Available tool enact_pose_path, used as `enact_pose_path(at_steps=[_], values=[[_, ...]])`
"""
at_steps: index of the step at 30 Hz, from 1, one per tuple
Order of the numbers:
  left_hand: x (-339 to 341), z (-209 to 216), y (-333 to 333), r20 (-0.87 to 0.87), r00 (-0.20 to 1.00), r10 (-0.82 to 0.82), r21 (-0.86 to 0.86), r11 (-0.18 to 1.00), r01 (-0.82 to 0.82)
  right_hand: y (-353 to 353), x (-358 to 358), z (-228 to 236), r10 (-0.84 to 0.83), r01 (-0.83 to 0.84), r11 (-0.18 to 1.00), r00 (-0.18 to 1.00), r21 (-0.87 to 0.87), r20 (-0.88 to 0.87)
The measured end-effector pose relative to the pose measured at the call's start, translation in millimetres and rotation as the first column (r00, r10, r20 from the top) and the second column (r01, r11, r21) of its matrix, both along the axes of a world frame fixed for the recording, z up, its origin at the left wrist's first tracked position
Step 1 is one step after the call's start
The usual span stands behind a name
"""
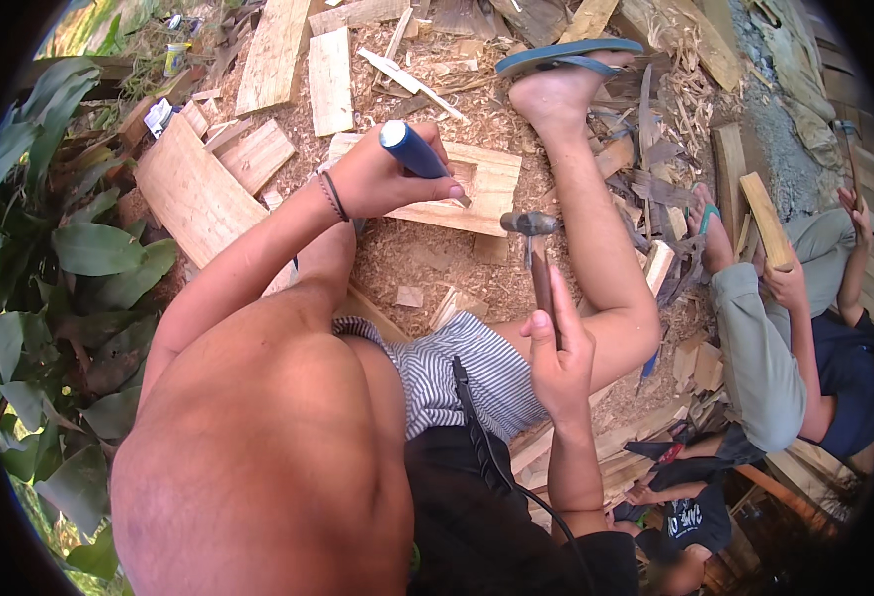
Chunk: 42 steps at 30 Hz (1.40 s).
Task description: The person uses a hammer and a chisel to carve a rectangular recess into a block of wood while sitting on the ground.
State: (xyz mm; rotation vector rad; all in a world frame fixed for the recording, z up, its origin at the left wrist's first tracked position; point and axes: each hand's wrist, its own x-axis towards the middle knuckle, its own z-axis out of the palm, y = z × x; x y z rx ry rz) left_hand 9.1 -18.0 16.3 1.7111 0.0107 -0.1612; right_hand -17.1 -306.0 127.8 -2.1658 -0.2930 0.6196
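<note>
The person's left hand (382,179) is wrapped around a blue-handled chisel (415,152), its blade slanting down at a pale, recessed wooden board (496,197) that lies among the shavings (422,260) in the far middle of the scene; I can't tell whether the tip touches. Nearer and to the right, the right hand (564,363) curls around the wooden handle of a hammer (542,283), its head near the board. Farther right, a co-worker (844,372) grips a wooden block (767,221). Leafy plants (94,248) crowd the left.
</note>
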Motion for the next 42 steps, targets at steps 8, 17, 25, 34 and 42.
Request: enact_pose_path(at_steps=[8, 17, 25, 34, 42], values=[[2, 26, 3, 0.135, 0.987, -0.086, 0.066, 0.995, 0.077, 9, 35, 25, -0.135, 0.11, 0.97, 0.986, 0.217, 0.101], [4, 22, 12, -0.02, 0.982, -0.186, -0.057, 0.981, 0.184, 7, 26, 8, -0.224, 0.208, 0.938, 0.974, 0.279, 0.027], [7, 24, 10, 0.044, 0.969, -0.244, 0.002, 0.97, 0.244, 1, 29, 13, -0.092, 0.088, 0.995, 0.99, 0.043, 0.107], [15, 33, 13, 0.024, 0.967, -0.252, -0.047, 0.966, 0.253, 1, 29, 9, -0.11, 0.103, 0.992, 0.989, 0.07, 0.098], [14, 32, 9, 0.017, 0.967, -0.255, -0.036, 0.966, 0.256, 2, 30, 10, -0.104, 0.101, 0.994, 0.991, 0.042, 0.081]])
